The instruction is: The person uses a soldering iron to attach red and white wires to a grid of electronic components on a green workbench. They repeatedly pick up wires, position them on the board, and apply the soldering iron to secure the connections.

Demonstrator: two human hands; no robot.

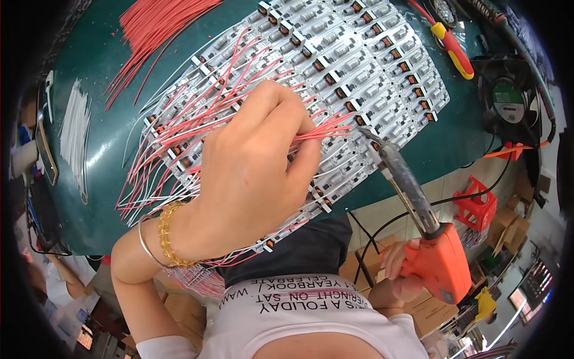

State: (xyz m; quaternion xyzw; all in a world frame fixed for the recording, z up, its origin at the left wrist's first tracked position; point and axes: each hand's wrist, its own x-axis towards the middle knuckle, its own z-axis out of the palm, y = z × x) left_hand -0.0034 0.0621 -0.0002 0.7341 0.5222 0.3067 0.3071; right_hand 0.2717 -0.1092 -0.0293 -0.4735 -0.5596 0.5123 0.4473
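Left fingers [306, 160] pinch red wires [332, 129]; right fingers [394, 259] apparently grip soldering gun [441, 264].

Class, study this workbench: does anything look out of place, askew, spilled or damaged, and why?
Nothing looks plainly spilled or damaged. The untidiest spot is beside the person's bare left hand: thin red and white wires splay and cross over the silver-white circuit boards, whereas the long red wire pile beyond lies mostly parallel.

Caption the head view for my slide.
Left hand pinches red wires over circuit boards while the right hand holds an orange soldering gun.
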